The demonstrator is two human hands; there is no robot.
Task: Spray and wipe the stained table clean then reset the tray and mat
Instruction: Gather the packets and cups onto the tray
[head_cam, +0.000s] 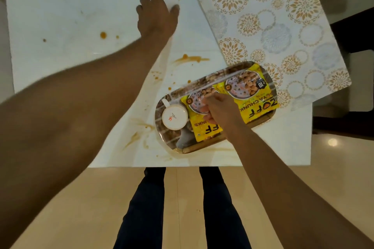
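The left hand [156,13] reaches out flat and empty over the stained table [60,6]. The right hand [219,110] pinches a yellow packet [204,129] on the tray [172,139], maybe to clear it. The mat [283,32] lies pushed aside, leaving the stains bare.

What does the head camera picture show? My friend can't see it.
A person's right hand touches yellow snack packets on a tray with a white cup, while the left hand reaches over a white table with orange stains, beside a patterned mat.
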